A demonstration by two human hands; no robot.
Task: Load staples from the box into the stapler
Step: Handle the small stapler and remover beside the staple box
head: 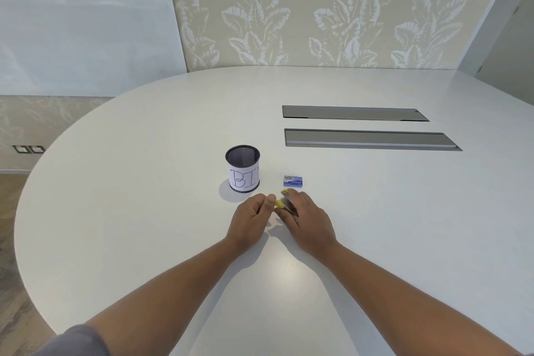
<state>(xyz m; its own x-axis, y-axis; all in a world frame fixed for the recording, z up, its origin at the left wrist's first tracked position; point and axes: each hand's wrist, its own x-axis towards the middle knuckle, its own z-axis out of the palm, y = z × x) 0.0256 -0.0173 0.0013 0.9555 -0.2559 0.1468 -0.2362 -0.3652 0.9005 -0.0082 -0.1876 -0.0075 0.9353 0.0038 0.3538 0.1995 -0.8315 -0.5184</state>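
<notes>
A small yellow stapler (pixel 282 200) lies between my two hands on the white table (pixel 144 182), mostly hidden by fingers. My right hand (pixel 306 218) covers and grips its body from the right. My left hand (pixel 254 218) has its fingers curled, and its thumb and forefinger pinch the stapler's yellow end. A small blue staple box (pixel 293 181) lies shut on the table just beyond my right hand, apart from it.
A black mesh cup (pixel 243 168) with a paper label reading "BIN" stands to the left of the box. Two long grey cable hatches (pixel 370 139) are set in the tabletop farther back right. The table's curved edge runs along the left.
</notes>
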